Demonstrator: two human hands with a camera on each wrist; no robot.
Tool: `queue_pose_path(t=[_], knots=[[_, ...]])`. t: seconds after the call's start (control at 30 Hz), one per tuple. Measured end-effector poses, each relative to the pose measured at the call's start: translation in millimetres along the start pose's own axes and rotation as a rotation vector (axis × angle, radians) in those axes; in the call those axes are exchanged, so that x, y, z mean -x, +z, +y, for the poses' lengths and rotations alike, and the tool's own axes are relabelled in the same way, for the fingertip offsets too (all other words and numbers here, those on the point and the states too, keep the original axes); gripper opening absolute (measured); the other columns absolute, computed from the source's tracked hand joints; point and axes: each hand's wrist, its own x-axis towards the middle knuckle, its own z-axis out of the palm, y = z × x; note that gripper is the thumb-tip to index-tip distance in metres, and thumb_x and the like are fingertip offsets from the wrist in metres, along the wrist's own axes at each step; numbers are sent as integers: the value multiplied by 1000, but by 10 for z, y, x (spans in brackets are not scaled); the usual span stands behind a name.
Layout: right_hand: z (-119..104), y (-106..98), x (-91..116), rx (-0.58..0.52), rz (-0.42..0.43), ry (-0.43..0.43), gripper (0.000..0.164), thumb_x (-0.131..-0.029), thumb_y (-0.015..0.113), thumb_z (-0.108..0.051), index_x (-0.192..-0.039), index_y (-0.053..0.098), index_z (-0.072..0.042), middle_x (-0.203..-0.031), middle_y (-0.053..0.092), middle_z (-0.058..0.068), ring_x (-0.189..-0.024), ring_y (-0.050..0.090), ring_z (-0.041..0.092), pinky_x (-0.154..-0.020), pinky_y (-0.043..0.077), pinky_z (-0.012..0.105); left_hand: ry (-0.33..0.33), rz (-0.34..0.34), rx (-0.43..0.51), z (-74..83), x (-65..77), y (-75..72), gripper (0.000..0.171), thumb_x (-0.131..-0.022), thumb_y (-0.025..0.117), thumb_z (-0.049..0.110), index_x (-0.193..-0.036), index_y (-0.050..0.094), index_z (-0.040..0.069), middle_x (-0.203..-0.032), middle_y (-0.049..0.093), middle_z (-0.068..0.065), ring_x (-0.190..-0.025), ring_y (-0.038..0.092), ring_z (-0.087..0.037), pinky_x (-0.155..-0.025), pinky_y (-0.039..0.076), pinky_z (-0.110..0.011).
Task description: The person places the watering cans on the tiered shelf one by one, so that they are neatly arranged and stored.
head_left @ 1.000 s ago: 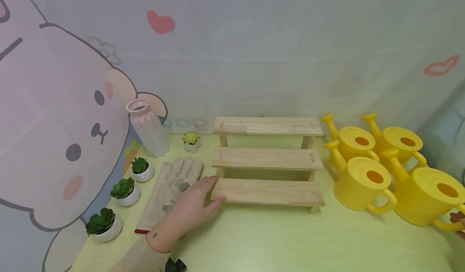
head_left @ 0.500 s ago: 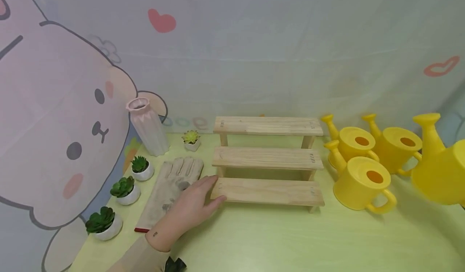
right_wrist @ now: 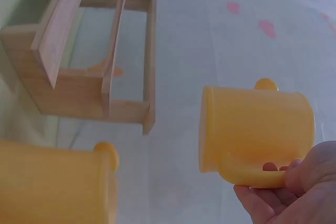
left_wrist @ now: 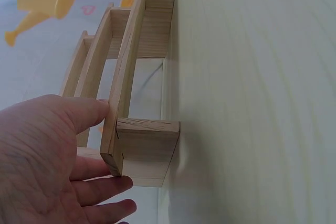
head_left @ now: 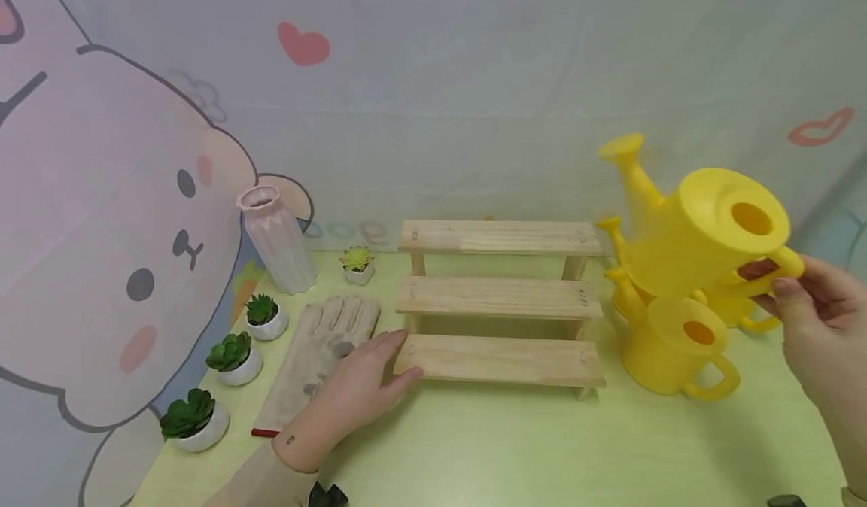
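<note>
Watering can [head_left: 704, 229]: held above the tabletop [head_left: 528, 447], toward its right edge; contents hidden.
Right hand [head_left: 822, 326]: pinching that can's handle [head_left: 788, 262].
Left hand [head_left: 359, 379]: fingers spread, touching the wooden shelf's [head_left: 501, 358] left end.
White pots [head_left: 205, 430]: one green succulent [head_left: 187, 414] each, three lining the left edge, another near the back edge.
Vase [head_left: 280, 247]: near the back-left corner; contents hidden.

The right hand [head_left: 821, 325] is coming farther into view, carrying a yellow watering can [head_left: 698, 244] above the table [head_left: 515, 447]. Compared with a second ago, the can is hanging higher and farther left, partly hiding the two rear cans [head_left: 734, 313]
</note>
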Motion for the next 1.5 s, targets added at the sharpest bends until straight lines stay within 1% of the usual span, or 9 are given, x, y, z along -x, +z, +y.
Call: queue_pose_path(t=[0.07,0.2,0.3,0.5,0.67,0.77,1.0,1.27,1.5], knots=[[-110,182,-29,111,-13,78,24,-103,54,-3,-121,68,5,-99,72,-20,-93,70,-9,-82,54,5,-1,2,-2,0,0,2,72,-98,64,53,-151,49,6,-151,55,-18,-140,53,-36,-115,46,-53],[-252,554,-85,248,-98,111,23,-101,63,-15,-120,73,-6,-94,70,-29,-85,68,-16,-75,53,3,-9,4,-1,0,-1,-1,73,-97,64,54,-151,49,7,-151,55,-19,-140,53,-36,-115,46,-53],[-304,833,-144,239,-177,116,25,-102,63,-22,-122,73,-11,-98,73,-22,-87,67,-16,-77,53,3,-15,-1,-2,-4,-4,2,73,-97,63,55,-152,49,8,-151,55,-18,-141,53,-36,-115,46,-53],[-347,1351,-324,153,-277,151,30,-103,61,-25,-126,71,-9,-112,78,9,-91,69,-11,-79,56,7,-15,0,-6,-11,0,19,73,-97,63,55,-152,49,8,-151,55,-18,-140,54,-35,-115,47,-52],[-348,1677,-432,108,-352,157,31,-103,61,-24,-127,70,-6,-112,78,11,-100,75,12,-83,59,14,-24,4,-10,-10,8,26,74,-97,64,56,-151,50,9,-151,56,-17,-140,54,-35,-115,47,-52],[-358,1824,-471,109,-375,140,32,-103,61,-23,-129,69,-6,-112,78,12,-104,75,23,-86,60,20,-25,1,-8,-5,6,23,74,-96,63,56,-151,50,9,-151,55,-18,-140,54,-35,-115,47,-53],[-410,2091,-576,121,-409,194,31,-103,61,-22,-129,69,-7,-115,77,9,-107,73,22,-90,62,31,-25,1,-8,-13,1,29,73,-97,64,56,-151,50,9,-151,56,-17,-140,54,-34,-115,47,-52],[-473,2299,-707,98,-465,263,37,-103,60,-26,-135,66,-8,-121,76,9,-110,71,22,-93,62,35,-11,2,-8,-12,-10,26,72,-97,63,55,-151,51,8,-150,57,-17,-140,54,-34,-114,47,-52],[-469,2449,-746,43,-472,253,38,-101,64,-27,-134,66,-7,-119,75,11,-108,70,23,-94,62,37,-8,12,-11,-10,-10,20,72,-97,65,54,-150,51,8,-149,58,-17,-138,56,-34,-113,49,-51]])
